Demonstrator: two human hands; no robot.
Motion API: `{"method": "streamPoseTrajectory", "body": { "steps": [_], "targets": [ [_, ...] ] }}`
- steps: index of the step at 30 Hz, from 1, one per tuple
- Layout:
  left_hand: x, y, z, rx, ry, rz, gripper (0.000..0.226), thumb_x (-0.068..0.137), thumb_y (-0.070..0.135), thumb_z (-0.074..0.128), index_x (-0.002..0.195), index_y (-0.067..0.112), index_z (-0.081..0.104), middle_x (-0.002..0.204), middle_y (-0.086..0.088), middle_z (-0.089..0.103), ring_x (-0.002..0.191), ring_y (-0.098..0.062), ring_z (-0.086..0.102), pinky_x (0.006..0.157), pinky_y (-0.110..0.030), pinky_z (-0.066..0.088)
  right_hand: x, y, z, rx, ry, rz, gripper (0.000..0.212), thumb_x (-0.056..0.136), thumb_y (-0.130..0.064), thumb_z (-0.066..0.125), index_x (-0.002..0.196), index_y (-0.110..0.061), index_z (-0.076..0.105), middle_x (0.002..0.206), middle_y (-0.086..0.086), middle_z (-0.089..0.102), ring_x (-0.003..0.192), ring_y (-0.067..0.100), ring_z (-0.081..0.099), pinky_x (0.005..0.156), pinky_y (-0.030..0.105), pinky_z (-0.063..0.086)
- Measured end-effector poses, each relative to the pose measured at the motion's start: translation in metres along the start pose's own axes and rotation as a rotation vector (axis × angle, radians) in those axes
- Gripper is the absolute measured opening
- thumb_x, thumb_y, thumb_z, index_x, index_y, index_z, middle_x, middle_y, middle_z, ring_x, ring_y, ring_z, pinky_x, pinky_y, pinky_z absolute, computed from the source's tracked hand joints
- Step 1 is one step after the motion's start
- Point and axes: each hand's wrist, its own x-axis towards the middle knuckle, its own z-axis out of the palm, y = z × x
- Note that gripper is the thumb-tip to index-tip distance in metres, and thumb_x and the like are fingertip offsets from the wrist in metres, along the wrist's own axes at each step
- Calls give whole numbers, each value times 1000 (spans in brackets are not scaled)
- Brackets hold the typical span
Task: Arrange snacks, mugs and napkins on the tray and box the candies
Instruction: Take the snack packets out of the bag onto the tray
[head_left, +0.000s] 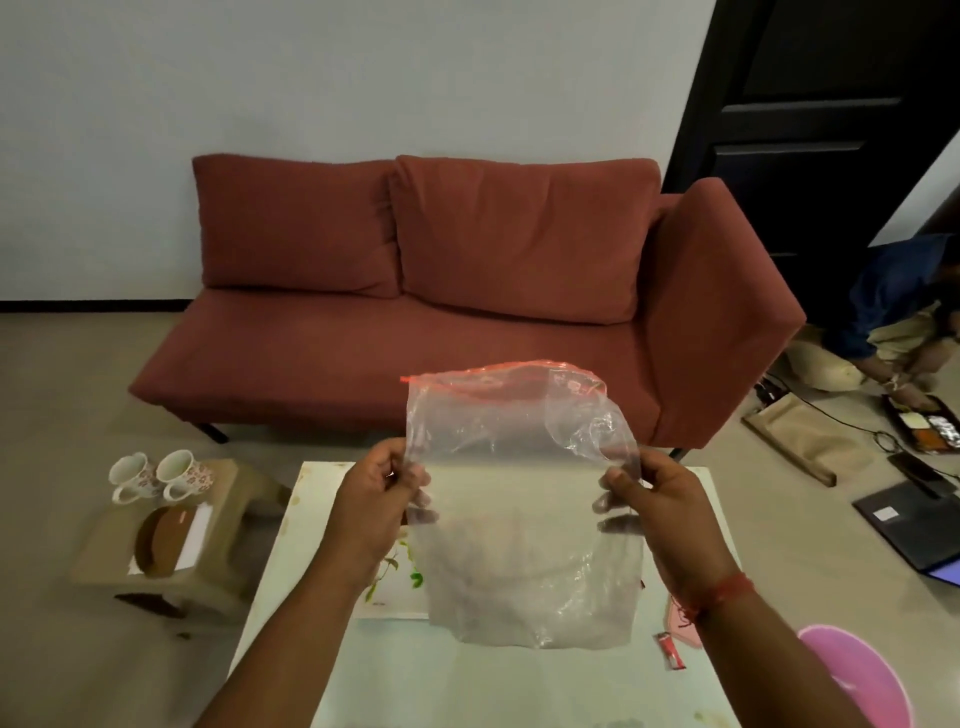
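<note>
I hold up a clear plastic zip bag (519, 499) with a red seal strip, above the white table (415, 675). My left hand (376, 499) pinches its left edge and my right hand (657, 501) pinches its right edge. The bag looks empty and hides part of a flower-print tray (395, 571) lying on the table. Two flower-patterned mugs (156, 475) stand on a small stool (228, 540) to the left, beside a brown round thing (163, 540) on white napkins (195, 535). A small red candy wrapper (671, 649) lies on the table at the right.
A red sofa (467, 291) stands behind the table. A pink bowl (857, 675) sits at the lower right. A pink item (680, 621) lies by my right wrist. On the floor at the right sit a person (893, 312), a laptop (914, 525), a paper bag (795, 441) and cables.
</note>
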Motion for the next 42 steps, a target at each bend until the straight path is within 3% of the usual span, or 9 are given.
{"method": "streamPoseTrajectory", "body": {
  "steps": [7, 13, 19, 24, 27, 31, 34, 38, 42],
  "targets": [
    [4, 28, -23, -37, -69, 173, 34, 96, -7, 46, 86, 20, 64, 79, -9, 64, 53, -12, 61, 53, -37, 59, 4, -28, 7, 99, -193, -90, 39, 89, 1, 57, 114, -26, 72, 80, 9, 60, 65, 23, 63, 53, 34, 54],
    [4, 78, -57, -58, -212, 479, 37, 82, -7, 56, 68, 24, 71, 76, -2, 64, 71, -22, 61, 71, -37, 55, -8, -66, 24, 139, -272, -464, 28, 64, -42, 84, 67, -15, 77, 74, 11, 63, 64, 19, 60, 58, 26, 51],
    [30, 91, -78, -17, -205, 545, 43, 76, -18, 46, 53, 17, 51, 78, -4, 50, 71, -21, 45, 68, -37, 40, 16, -66, 54, 63, -134, -486, 47, 72, 30, 36, 50, -7, 55, 81, 13, 46, 69, 22, 47, 56, 31, 33],
    [41, 95, -93, 88, -187, 563, 44, 76, -22, 40, 54, 14, 52, 80, 9, 57, 71, -7, 53, 63, -18, 47, 14, -78, 65, 30, -103, -269, 38, 87, 21, 31, 81, 0, 62, 95, 6, 66, 73, 18, 63, 56, 28, 51],
    [44, 98, -94, 160, -242, 582, 35, 71, -18, 43, 54, 11, 52, 81, 13, 58, 72, -1, 54, 63, -13, 45, 14, -88, 70, -153, -29, -381, 33, 93, 9, 42, 108, -7, 66, 118, 5, 68, 111, 20, 64, 95, 36, 51],
    [46, 103, -81, 199, -460, 644, 44, 62, -13, 45, 51, 27, 62, 86, 7, 59, 78, -7, 57, 69, -19, 44, 8, -101, 115, -771, -480, -279, 57, 84, -43, 70, 136, -39, 46, 132, -31, 47, 116, -20, 46, 98, 14, 43],
    [44, 113, -74, 207, -576, 708, 44, 74, -16, 51, 71, 23, 72, 91, 0, 63, 84, -12, 61, 73, -25, 49, 13, -92, 144, -961, -574, -285, 41, 81, -45, 74, 117, -28, 62, 108, -13, 69, 93, -1, 65, 87, 27, 55],
    [54, 102, -89, -333, -590, 357, 40, 90, 14, 58, 130, 13, 55, 117, -10, 67, 108, -23, 64, 88, -35, 53, 10, -83, 142, -502, -415, -211, 14, 87, -20, 71, 99, -11, 72, 89, 9, 76, 80, 25, 72, 75, 39, 60],
    [58, 46, -98, -496, -643, -90, 69, 92, 61, 39, 146, 18, 41, 143, -17, 52, 132, -37, 48, 112, -61, 32, 2, -66, 146, -84, -184, -152, 17, 88, -11, 68, 105, -9, 71, 101, 16, 75, 95, 40, 70, 80, 53, 59]
  ]
}}
